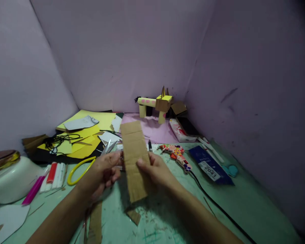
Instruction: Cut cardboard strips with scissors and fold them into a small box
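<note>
A brown cardboard strip (pixel 134 145) stands tilted upright in front of me, a few faint creases running across it. My right hand (pixel 155 169) grips its right edge, thumb on the near face and fingers hidden behind. At the left edge my left hand (pixel 108 169) pinches with thumb and forefinger, the other fingers curled; the exact contact is partly hidden. Beyond the left hand lie scissors (pixel 80 170) with yellow handles. Below the strip, a small cardboard scrap (pixel 134 216) rests on the green table, and a longer cardboard piece (pixel 95 222) lies beside my left forearm.
A cardboard animal figure (pixel 152 102) stands at the back. Yellow paper sheets (pixel 87 147) and black cord (pixel 61 140) lie left, near several markers (pixel 52 173) and a white rounded container (pixel 14 181). Right are a floral glue gun (pixel 178 156), its cable, and a blue packet (pixel 210 166).
</note>
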`<state>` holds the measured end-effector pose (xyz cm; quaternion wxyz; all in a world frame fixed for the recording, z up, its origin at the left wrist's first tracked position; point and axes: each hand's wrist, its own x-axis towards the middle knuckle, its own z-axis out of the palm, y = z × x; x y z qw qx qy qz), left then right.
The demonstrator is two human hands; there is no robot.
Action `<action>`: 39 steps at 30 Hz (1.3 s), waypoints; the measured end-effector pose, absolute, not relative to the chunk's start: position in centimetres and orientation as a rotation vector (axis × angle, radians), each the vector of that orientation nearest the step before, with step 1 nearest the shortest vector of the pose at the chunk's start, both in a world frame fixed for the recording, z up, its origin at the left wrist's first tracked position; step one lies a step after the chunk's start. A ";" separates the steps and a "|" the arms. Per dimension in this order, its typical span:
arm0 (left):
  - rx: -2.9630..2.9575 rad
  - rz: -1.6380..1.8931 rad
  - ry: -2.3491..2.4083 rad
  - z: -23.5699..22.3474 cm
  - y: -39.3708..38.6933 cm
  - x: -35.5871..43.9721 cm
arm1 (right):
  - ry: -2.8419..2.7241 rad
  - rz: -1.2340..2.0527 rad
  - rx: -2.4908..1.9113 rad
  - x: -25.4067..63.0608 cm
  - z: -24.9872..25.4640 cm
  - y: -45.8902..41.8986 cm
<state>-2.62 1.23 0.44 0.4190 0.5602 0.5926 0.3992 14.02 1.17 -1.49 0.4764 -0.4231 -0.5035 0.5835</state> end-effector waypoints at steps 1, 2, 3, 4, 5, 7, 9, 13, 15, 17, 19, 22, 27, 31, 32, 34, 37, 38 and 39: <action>1.253 1.042 1.359 0.2 1.2 -2.2 | -1.444 1.303 -1.132 13.7 -1.4 1.0; 1.116 1.081 1.257 -0.2 1.3 -1.8 | -1.614 1.120 -1.284 13.7 -1.3 1.1; 1.010 1.121 1.190 -0.6 1.3 -1.4 | -1.682 0.986 -1.401 14.1 -1.3 1.4; 0.949 1.160 1.167 -0.9 1.4 -1.0 | -1.704 0.868 -1.505 14.6 -1.2 1.8; 0.932 1.193 1.178 -1.2 1.5 -0.8 | -1.698 0.762 -1.603 15.2 -1.2 2.4; 0.864 1.247 1.183 -1.6 1.7 -0.7 | -1.704 0.577 -1.774 16.2 -1.4 3.6; 0.809 1.275 1.190 -1.8 1.8 -0.8 | -1.773 0.468 -1.869 16.5 -1.7 4.4; 0.755 1.282 1.186 -1.7 1.7 -1.2 | -1.897 0.331 -1.907 16.1 -1.9 4.4; 0.741 1.294 1.183 -1.6 1.7 -1.3 | -1.910 0.259 -1.926 17.3 -1.2 3.9; 0.729 1.308 1.177 -1.4 1.6 -1.3 | -1.863 0.160 -1.993 20.3 -0.1 3.0; 0.750 1.312 1.168 -1.4 1.6 -1.2 | -1.757 0.047 -2.109 24.6 0.9 2.0; 0.826 1.298 1.151 -1.5 1.5 -0.7 | -1.620 -0.013 -2.274 31.2 1.7 0.8; 0.938 1.236 1.130 -1.7 1.2 0.2 | -1.584 0.027 -2.213 32.1 1.4 0.1; 1.102 1.109 1.104 -1.7 0.5 0.8 | -1.580 0.672 -1.669 23.9 0.9 -1.0; 1.152 1.071 1.102 -1.8 0.3 0.9 | -1.500 1.033 -1.482 21.9 0.7 -1.1; 1.256 1.021 1.114 -2.1 0.0 0.8 | -1.377 1.418 -1.257 19.2 -0.2 -0.9; 1.435 1.025 1.171 -2.7 -0.6 0.7 | -1.106 1.286 -1.129 18.8 -1.8 0.4; 1.494 1.032 1.175 -2.8 -0.9 0.7 | -1.023 1.194 -1.106 19.3 -2.2 1.0; 1.587 1.000 1.149 -2.7 -1.3 0.9 | -0.953 1.112 -1.075 19.9 -2.6 1.4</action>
